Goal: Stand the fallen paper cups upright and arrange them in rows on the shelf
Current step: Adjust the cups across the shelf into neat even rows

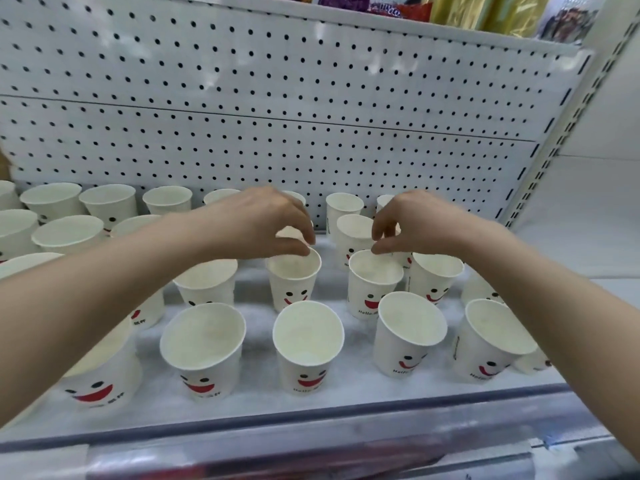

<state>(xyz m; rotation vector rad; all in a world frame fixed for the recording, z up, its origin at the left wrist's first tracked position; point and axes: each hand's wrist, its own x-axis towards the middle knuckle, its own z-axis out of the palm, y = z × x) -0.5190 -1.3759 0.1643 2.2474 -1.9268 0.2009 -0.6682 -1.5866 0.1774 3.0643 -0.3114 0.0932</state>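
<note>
A: Left hand [258, 221] status?
B: Fingers curled. The far rim of the centre cup [294, 284] is pinched between thumb and fingertips. The cup is stood upright on the shelf [256, 372], second row from the front.
A: Right hand [420, 221]?
B: Same grip. The far rim of the neighbouring cup [372, 289] is pinched, thumb on the edge. That cup is upright too, just beside the centre cup, not touching it.
A: Other paper cups [204, 344]?
B: Those seen clearly are upright, mouths up, smiley prints faced forward. Loose rows are formed from the front edge back to the pegboard [277, 98]. Right side is crowded, some cups touching. The far-right one is partly hidden by the forearm; its stance cannot be told.
A: Above?
B: Packets [485, 12] are stocked on the upper shelf [415, 32].
</note>
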